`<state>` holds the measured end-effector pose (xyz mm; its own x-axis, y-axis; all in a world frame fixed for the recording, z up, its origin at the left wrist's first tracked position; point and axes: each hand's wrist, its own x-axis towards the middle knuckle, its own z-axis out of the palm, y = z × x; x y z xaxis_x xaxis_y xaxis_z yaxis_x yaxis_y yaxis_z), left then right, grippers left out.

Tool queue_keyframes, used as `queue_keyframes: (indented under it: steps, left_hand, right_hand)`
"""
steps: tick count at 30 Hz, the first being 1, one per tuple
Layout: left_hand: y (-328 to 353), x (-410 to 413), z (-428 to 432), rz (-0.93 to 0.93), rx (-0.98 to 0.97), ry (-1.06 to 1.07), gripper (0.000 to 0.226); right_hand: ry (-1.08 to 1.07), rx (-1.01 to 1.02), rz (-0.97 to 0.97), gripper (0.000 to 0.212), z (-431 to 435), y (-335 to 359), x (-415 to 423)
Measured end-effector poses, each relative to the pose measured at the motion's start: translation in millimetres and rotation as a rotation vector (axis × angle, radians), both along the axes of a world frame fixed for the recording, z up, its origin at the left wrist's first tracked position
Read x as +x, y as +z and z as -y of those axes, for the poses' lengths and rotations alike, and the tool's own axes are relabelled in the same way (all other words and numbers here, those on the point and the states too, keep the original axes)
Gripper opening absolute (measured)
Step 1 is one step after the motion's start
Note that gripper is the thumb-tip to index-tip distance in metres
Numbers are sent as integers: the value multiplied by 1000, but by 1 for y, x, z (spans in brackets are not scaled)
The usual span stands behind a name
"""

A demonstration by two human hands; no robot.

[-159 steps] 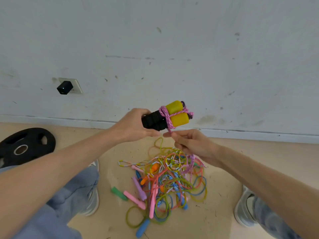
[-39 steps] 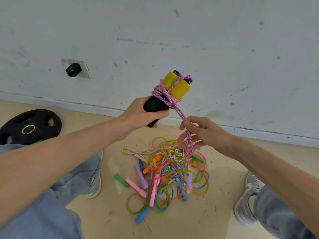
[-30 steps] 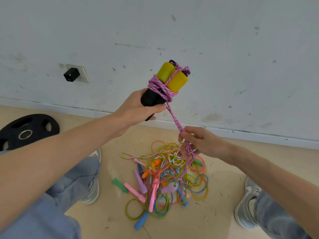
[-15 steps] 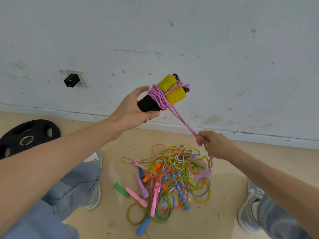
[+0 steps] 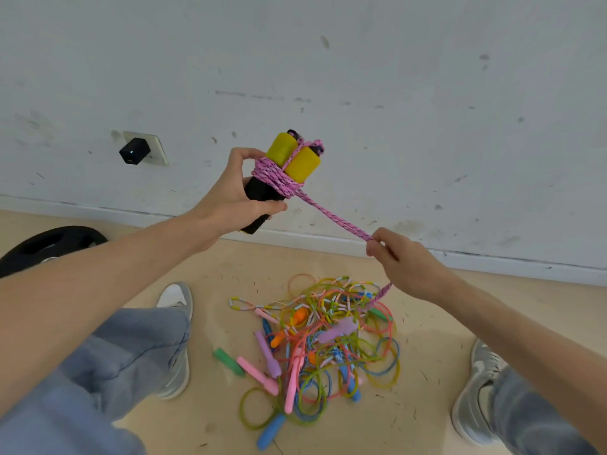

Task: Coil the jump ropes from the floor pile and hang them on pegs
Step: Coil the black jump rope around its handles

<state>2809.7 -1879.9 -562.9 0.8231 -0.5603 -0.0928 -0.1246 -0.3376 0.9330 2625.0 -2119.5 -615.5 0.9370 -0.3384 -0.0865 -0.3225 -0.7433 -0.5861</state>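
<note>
A scuffed white wall (image 5: pixel 394 77), flecked with dark marks, meets a beige floor (image 5: pixel 210 428) along a white baseboard (image 5: pixel 492 261). A black adapter (image 5: pixel 134 151) sits in a wall socket (image 5: pixel 157 148) at left, above a black weight plate (image 5: pixel 49 244) on the floor.

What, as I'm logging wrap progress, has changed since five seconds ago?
The right hand moved out to the right, away from the handles, drawing the pink rope taut; more turns now bind the handles. The left hand still grips their black ends, and the pile stays on the floor.
</note>
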Motion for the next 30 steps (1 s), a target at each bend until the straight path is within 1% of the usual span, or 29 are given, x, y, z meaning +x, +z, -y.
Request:
queue_keyframes:
  steps: [3,5,6,8,9,10,14,17,20,22,24,26,27,30]
  left_hand:
    - [1,4,-4,-67,-12,-41,77]
    - [3,2,-2,-42,-20,-21,76]
    - [5,1,1,-18,-33,-12,68]
    - [9,-2,6,-3,-37,-59,37]
    - [11,-5,8,-13,-42,-90,30]
    - [13,-8,11,-19,-49,-101,29]
    - [17,-18,16,-15,-74,-52,33]
    - [22,-20,19,21,-85,-87,27]
    - [30,-23,21,28,-86,-135,28]
    - [34,-26,22,34,-73,-161,31]
    - [36,-28,23,53,-51,-184,36]
    - [37,-29,24,80,-21,-216,32]
    - [38,-29,23,84,-14,-227,29]
    - [40,-28,24,75,-27,-214,21]
  right_hand:
    - [64,10,10,14,0,2,1]
    - [107,51,-3,10,-3,1,1]
    - [122,71,0,11,-5,1,2]
    - [136,108,23,18,-7,-1,5]
    - [140,137,34,21,-8,-2,8]
    - [148,169,41,22,-8,-3,10]
    - [181,220,6,24,-8,-10,13]
    - [171,271,-95,25,-7,-18,11]
    - [165,307,-156,26,-7,-22,11]
    - [170,286,-201,26,-9,-23,12]
    - [180,201,-242,23,-10,-22,12]
    - [149,97,-240,23,-9,-20,13]
    - [113,66,-234,23,-7,-19,14]
    - [-57,91,-195,17,3,-23,15]
